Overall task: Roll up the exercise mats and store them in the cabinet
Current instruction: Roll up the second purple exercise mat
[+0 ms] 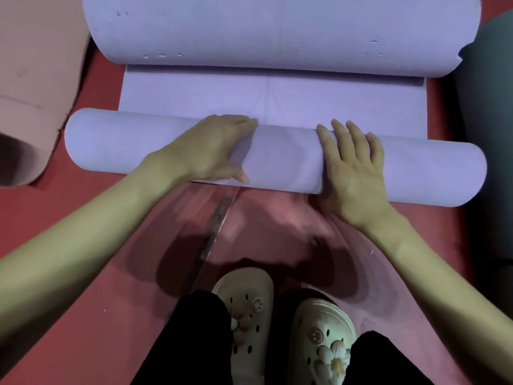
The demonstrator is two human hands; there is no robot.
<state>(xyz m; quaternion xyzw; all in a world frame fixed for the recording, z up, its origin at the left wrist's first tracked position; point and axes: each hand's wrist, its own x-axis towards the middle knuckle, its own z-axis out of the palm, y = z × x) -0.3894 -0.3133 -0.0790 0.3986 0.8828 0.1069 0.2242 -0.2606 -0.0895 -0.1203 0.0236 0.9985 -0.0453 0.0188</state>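
A lilac exercise mat point(277, 98) lies on the red floor, its near end wound into a roll point(286, 159) across the middle of the view. Its far end curls up in a big loose fold point(277, 29) at the top. My left hand point(213, 148) lies flat over the roll left of centre, fingers straight, thumb at the roll's near side. My right hand point(352, 168) presses flat on the roll right of centre, fingers spread and pointing away from me. Both hands rest on the roll without curling round it.
A pink mat point(30, 87) lies at the left with a curled end. A dark green mat point(488, 107) shows along the right edge. Another pink mat point(277, 226) lies under the roll towards me. My feet in cream clogs point(277, 323) stand on it at the bottom.
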